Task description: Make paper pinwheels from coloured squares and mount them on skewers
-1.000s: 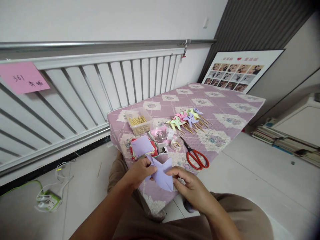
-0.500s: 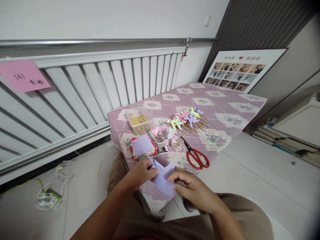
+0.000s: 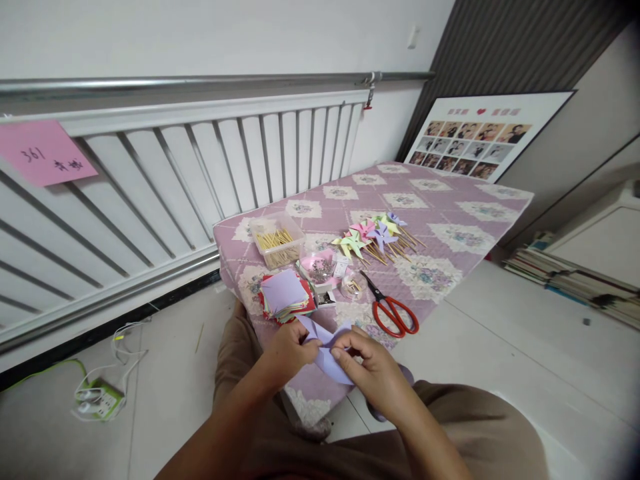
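Both hands hold one purple paper square (image 3: 327, 347) with cut flaps, just over the near edge of the quilted table (image 3: 450, 220). My left hand (image 3: 289, 352) pinches its left side. My right hand (image 3: 373, 370) bends a flap in toward the centre with thumb and forefinger. Behind the hands lies a stack of coloured paper squares (image 3: 285, 297) with a purple sheet on top. Red-handled scissors (image 3: 393, 312) lie to the right of the hands.
A clear box of wooden sticks (image 3: 277, 241), small clear tubs of pins (image 3: 320, 267) and several finished paper pinwheels (image 3: 373, 237) sit further back. A white radiator (image 3: 175, 173) runs along the left wall. A power strip (image 3: 97, 400) lies on the floor; books (image 3: 565, 277) at right.
My hands have drawn closer together and a paper flap has been folded inward toward the centre. The sheet sits flatter and lower than a second ago.
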Motion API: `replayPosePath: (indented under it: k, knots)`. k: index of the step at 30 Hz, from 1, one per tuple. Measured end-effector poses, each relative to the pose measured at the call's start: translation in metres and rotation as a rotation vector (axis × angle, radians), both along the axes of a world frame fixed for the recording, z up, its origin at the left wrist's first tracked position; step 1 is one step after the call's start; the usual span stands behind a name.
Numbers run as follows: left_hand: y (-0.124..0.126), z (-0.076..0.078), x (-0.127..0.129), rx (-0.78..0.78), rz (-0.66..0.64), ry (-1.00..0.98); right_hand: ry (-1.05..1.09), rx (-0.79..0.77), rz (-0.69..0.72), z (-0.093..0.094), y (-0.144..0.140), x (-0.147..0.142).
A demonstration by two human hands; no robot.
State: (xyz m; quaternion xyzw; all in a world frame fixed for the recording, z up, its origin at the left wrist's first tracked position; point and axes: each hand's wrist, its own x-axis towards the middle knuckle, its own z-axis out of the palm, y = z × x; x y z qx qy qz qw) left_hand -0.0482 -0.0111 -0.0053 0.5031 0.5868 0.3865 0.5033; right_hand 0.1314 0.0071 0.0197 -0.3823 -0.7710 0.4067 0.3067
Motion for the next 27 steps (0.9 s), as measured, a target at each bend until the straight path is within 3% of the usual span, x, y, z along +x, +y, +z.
replayPosePath:
  k: [12, 27]
  knots:
    - [-0.002, -0.012, 0.005, -0.028, 0.064, -0.013, -0.101, 0.098, -0.097, -0.004, 0.002, -0.007]
    - [-0.004, -0.003, 0.01, -0.064, 0.111, -0.051, -0.122, 0.129, -0.141, -0.003, 0.004, -0.011]
